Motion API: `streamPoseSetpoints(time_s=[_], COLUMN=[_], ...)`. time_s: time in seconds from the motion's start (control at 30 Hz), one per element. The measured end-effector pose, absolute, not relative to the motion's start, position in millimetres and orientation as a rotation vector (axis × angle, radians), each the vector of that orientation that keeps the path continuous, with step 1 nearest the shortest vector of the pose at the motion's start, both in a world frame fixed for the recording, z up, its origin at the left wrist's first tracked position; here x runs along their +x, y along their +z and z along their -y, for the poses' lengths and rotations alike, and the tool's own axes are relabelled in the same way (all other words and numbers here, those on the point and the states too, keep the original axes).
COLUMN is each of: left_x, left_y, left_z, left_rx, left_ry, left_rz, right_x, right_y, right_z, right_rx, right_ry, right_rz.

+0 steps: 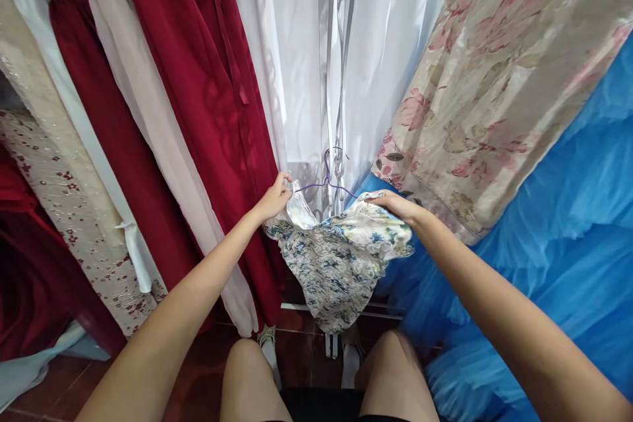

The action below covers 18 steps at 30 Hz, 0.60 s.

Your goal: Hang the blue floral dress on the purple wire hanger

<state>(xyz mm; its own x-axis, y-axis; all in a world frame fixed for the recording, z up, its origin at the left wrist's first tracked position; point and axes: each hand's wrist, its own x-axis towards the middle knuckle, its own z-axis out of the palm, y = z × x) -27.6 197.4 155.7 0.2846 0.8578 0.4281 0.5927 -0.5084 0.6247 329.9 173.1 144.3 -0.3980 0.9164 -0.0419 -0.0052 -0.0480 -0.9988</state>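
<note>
A small floral garment [336, 257] in white, blue and grey hangs on a thin purple wire hanger [327, 179] in front of me. My left hand [274, 198] pinches the garment's left shoulder where it meets the hanger arm. On the right shoulder of the garment rests my right hand [398, 206], fingers closed over the fabric. The hanger's hook sticks up between both hands, near a white metal rack post [339, 79].
Long dresses hang all around: dark red gowns [198, 99], pale pink [143, 112] and white ones [291, 46], a pink-flowered satin dress [494, 79] and blue tulle [558, 224] at right. My knees [321, 376] and a red tiled floor lie below.
</note>
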Motion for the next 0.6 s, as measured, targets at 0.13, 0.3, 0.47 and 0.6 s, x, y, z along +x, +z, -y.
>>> streamPoseSetpoints(time_s=[0.13, 0.3, 0.47, 0.6], left_x=[-27, -39, -19, 27], left_y=[168, 158, 123, 122], left_z=[-190, -193, -163, -124], left_rx=[2.211, 2.151, 1.98, 1.679], left_ry=[1.198, 1.387, 1.601, 1.704], left_rz=[-1.316, -1.515, -1.51, -1.148], right_x=[327, 270, 232, 241], right_y=[178, 194, 166, 137], right_z=[-185, -163, -112, -109], right_rx=[-1.039, -0.945, -0.556, -0.636], right_ry=[1.45, 1.55, 1.433, 1.02], right_rz=[1.476, 1.652, 2.36, 2.198])
